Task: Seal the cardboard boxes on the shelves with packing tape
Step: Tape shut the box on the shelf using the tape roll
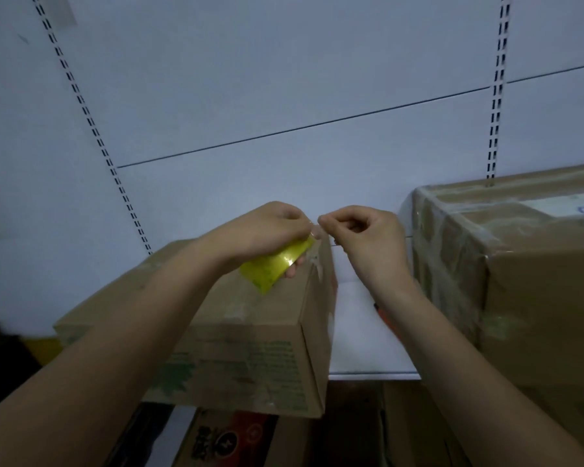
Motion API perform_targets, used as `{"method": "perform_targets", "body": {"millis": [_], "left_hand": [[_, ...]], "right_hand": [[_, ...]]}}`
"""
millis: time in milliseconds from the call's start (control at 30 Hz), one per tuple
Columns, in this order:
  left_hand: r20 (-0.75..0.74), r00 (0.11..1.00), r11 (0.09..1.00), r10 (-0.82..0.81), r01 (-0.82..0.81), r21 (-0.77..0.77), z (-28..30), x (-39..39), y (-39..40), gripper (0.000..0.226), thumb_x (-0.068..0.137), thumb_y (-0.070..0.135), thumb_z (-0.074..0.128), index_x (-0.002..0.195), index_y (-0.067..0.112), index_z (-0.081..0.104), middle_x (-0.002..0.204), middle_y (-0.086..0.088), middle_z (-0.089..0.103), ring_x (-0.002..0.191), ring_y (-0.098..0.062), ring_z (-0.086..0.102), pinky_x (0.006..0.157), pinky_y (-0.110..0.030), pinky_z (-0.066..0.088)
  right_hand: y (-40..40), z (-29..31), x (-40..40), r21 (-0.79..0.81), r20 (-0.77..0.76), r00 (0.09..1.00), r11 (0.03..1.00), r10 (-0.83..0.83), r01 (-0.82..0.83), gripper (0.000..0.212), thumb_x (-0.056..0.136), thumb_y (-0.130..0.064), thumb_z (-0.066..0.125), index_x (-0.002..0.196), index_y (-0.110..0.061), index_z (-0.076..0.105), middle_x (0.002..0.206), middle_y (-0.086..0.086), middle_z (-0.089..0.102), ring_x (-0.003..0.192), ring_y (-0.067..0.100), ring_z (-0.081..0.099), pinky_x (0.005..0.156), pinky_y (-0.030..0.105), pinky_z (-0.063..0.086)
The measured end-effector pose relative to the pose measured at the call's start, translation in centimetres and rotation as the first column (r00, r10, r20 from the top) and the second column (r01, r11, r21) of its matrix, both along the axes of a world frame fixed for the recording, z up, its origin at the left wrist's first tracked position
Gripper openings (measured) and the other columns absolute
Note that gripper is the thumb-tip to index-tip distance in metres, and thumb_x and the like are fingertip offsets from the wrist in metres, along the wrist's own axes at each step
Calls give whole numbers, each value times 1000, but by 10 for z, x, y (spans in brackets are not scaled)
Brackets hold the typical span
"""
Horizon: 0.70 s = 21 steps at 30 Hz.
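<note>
While your left hand [267,230] held the tape roll [277,266] just above the far right corner of the box [250,335], your right hand [361,230] was up level with it, fingertips nearly touching the left's. Left grip: curled round the roll. Right grip: thumb and forefinger pinched tight, looked like on the loose tape end [316,227], though clear tape in that light was hard to confirm. The box sat on the shelf [361,332], left of the bigger wrapped box [520,281]. My read of the step: freeing the tape end. Doing it well meant peeling slow and square to the roll so it didn't split, pulling enough to wrap over the edge, then keeping it taut along the seam. An orange tool [383,315] lay on the shelf, partly hidden by your forearm.
</note>
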<state>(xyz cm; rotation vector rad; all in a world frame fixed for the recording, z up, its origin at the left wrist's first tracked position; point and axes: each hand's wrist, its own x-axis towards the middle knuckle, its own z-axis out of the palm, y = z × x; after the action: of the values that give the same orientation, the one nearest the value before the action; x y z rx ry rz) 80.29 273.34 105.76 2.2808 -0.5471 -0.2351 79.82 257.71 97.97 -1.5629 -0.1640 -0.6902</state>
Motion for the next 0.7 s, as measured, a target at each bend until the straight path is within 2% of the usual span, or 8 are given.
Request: {"method": "perform_targets", "body": {"millis": [100, 200, 233, 367, 500, 567, 633, 700], "left_hand": [[33, 999, 999, -1, 3, -42, -1, 4, 12, 16, 97, 17, 52, 100, 5, 62, 72, -15, 65, 54, -28, 61, 57, -32, 50], [5, 1000, 985, -21, 21, -169, -3, 5, 19, 21, 98, 9, 49, 113, 6, 63, 75, -16, 66, 59, -30, 63, 57, -31, 51], [4, 999, 978, -36, 36, -206, -4, 5, 20, 22, 98, 8, 48, 114, 6, 63, 76, -17, 66, 60, -31, 63, 57, -31, 51], [64, 994, 952, -84, 99, -291, -11, 8, 16, 21, 100, 7, 48, 116, 7, 63, 79, -17, 66, 61, -31, 63, 62, -32, 51], [126, 990, 956, -62, 95, -276, -12, 15, 6, 22, 101, 6, 46, 117, 9, 61, 79, -15, 66, 61, -31, 62, 63, -33, 50], [132, 991, 961, -35, 69, -267, -12, 19, -1, 22, 100, 4, 45, 116, 7, 60, 77, -15, 66, 59, -30, 62, 62, -33, 51], [127, 992, 968, -7, 39, -249, -11, 22, -10, 22, 100, 4, 44, 116, 6, 60, 77, -13, 66, 59, -29, 61, 61, -32, 51], [120, 992, 974, 24, 4, -226, -11, 25, -18, 22, 101, 3, 44, 117, 6, 59, 77, -13, 66, 58, -27, 61, 58, -28, 52]], "right_hand": [[17, 3, -4, -4, 26, 999, 999, 36, -36, 9, 88, -26, 72, 91, -17, 74, 79, -5, 74, 77, 5, 68, 78, 31, 58], [23, 3, -5, -61, 53, 997, 996, -59, 62, 23, 83, -34, 78, 99, -20, 71, 85, -6, 70, 79, 2, 66, 76, 17, 53], [24, 3, -5, -49, 46, 996, 996, -76, 79, 23, 81, -33, 79, 98, -20, 71, 85, -6, 70, 78, 2, 66, 75, 16, 53], [22, 3, 2, 220, -44, 997, 974, 65, -53, 25, 78, -23, 82, 100, -18, 71, 84, 2, 74, 84, 16, 72, 89, 40, 57], [16, 10, 15, 330, -27, 990, 936, 141, -124, 33, 79, -16, 82, 109, -13, 68, 91, 1, 75, 91, 14, 71, 89, 29, 55], [12, 13, 25, 269, -58, 990, 957, 130, -110, 34, 78, -22, 83, 108, -18, 68, 86, -2, 76, 91, 12, 71, 93, 32, 53], [5, 14, 36, 178, -89, 995, 984, 47, -30, 34, 78, -27, 83, 108, -20, 68, 80, -4, 75, 90, 10, 70, 94, 34, 52], [0, 14, 43, 115, -100, 995, 993, -23, 34, 38, 79, -29, 81, 113, -18, 68, 78, -7, 73, 89, 9, 68, 92, 29, 51]]}}
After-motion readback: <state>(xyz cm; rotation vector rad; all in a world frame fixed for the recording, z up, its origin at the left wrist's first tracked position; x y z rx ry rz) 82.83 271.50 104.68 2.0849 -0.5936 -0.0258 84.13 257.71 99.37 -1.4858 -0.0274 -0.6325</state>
